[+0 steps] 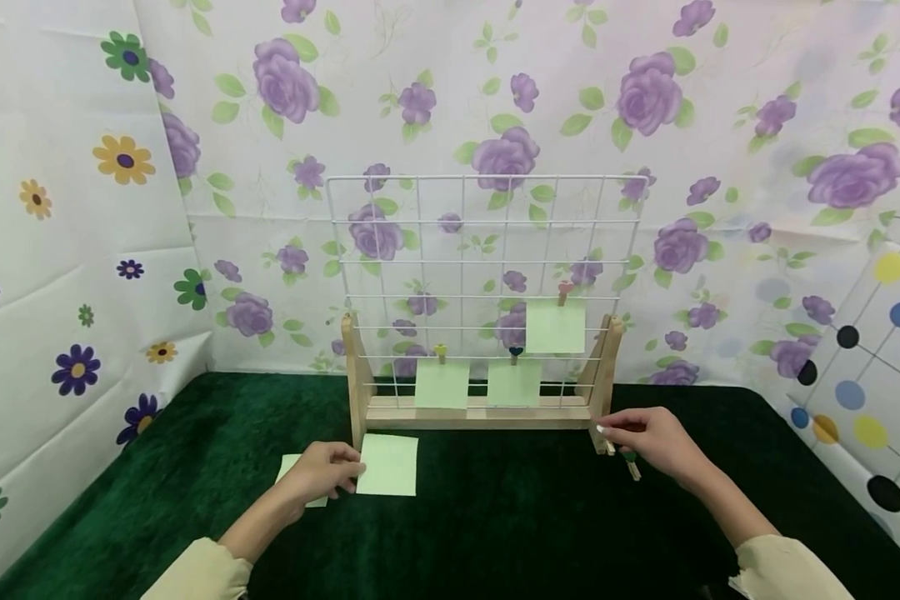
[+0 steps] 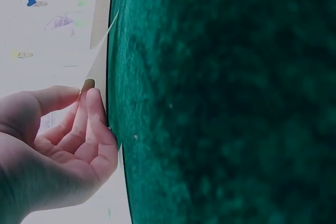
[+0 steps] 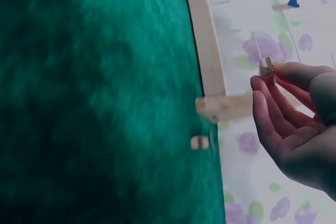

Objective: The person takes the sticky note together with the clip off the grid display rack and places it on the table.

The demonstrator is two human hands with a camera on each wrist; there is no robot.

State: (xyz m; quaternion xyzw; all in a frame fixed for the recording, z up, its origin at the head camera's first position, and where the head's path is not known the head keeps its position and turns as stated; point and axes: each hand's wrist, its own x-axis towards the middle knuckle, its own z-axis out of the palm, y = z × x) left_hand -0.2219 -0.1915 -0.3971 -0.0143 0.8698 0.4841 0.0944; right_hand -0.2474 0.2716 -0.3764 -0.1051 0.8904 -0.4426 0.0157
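My left hand [image 1: 318,473] pinches a pale green paper note [image 1: 387,465] by its left edge, thumb against fingers. Beneath that hand another pale note [image 1: 291,463] lies partly covered on the cloth. In the right wrist view, a small wooden clothespin [image 3: 266,69] is pinched between thumb and fingertips of my right hand [image 1: 656,442], beside the stand's right foot. Another clothespin [image 1: 633,469] lies on the cloth just below that hand. Ahead stands a white wire grid [image 1: 462,261], with three notes clipped on: a left one [image 1: 442,385], a middle one [image 1: 513,385] and a higher right one [image 1: 555,327].
The grid sits in a wooden stand [image 1: 480,417] with upright side posts [image 1: 354,375]. Dark green cloth [image 1: 487,517] covers the table. A floral sheet [image 1: 420,50] hangs behind, with patterned sheets at both sides.
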